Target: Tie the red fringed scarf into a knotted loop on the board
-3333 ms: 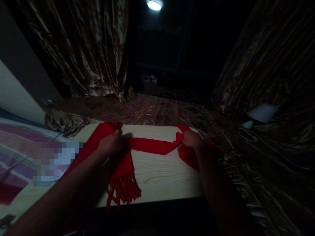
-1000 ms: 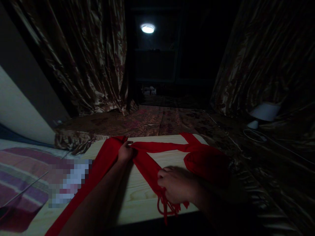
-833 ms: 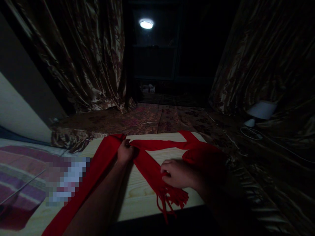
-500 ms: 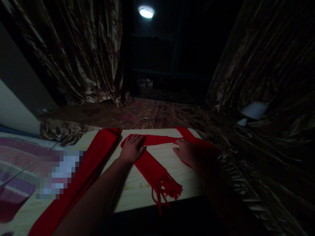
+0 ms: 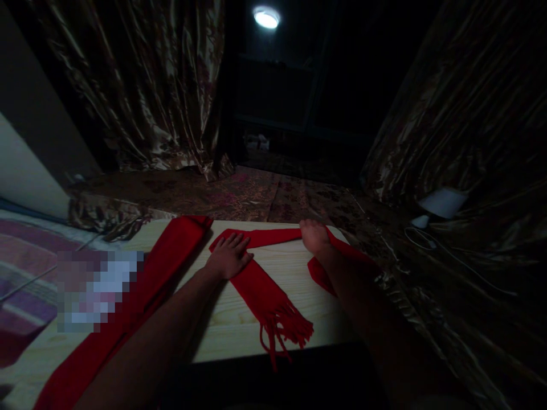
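At the near edge of the pale wooden table (image 5: 284, 269), the fringe (image 5: 290, 327) of the red scarf (image 5: 258, 285) is spreading over the wood. A long red band (image 5: 166, 259) is slanting along the table's left side, beside the striped cover (image 5: 25, 285). Farther in, the left hand (image 5: 228, 257) is lying flat, palm down with its fingers slightly apart, pressing on the scarf's folded corner and gripping nothing. From there a narrow strip is running rightward to the right hand (image 5: 315, 236), which is bending its fingers down over it near the far edge; whether they are pinching it, the view is not showing. Red cloth (image 5: 322, 276) is bunching just below that wrist. Beyond, patterned fabric (image 5: 252, 196) is spreading, a white lamp (image 5: 444, 203) is standing at right, and curtains (image 5: 171, 114) are hanging on both sides
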`<action>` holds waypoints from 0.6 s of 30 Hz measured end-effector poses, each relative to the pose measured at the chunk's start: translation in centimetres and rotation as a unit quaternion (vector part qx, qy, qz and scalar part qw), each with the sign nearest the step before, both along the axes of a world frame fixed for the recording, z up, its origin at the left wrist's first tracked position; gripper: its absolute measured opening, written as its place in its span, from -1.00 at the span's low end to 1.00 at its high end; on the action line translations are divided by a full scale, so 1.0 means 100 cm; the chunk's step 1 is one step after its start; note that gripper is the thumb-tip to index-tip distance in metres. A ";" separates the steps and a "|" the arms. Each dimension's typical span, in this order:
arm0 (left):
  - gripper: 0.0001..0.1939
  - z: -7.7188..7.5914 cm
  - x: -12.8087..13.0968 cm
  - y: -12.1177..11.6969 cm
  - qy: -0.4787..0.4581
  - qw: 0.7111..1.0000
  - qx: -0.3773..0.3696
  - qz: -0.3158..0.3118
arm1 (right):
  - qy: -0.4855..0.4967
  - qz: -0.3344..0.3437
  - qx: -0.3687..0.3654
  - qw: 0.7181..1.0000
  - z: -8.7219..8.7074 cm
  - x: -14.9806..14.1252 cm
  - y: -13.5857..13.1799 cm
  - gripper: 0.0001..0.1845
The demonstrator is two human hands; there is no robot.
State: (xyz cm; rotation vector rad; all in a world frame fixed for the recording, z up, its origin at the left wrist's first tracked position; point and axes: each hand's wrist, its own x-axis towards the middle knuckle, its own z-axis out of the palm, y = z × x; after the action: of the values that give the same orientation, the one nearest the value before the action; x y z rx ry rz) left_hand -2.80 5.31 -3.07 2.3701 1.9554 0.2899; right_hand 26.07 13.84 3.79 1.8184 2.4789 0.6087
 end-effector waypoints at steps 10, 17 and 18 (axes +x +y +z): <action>-0.19 -0.002 0.004 0.001 -0.013 0.999 -0.001 0.053 | 0.002 -0.022 0.053 0.998 0.015 0.049 0.033 -0.70; -0.17 -0.001 0.003 0.001 -0.017 0.998 -0.005 0.056 | 0.065 -0.021 -0.229 0.971 -0.001 0.080 0.041 -0.76; -0.17 -0.001 0.003 0.002 -0.017 0.998 -0.007 0.056 | 0.067 -0.022 -0.245 0.967 -0.001 0.086 0.042 -0.79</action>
State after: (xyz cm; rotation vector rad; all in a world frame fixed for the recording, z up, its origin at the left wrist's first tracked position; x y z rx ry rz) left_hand -2.48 5.49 -3.20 2.2372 2.0718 0.3186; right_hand 34.64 18.00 3.72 1.7493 2.3680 -0.1341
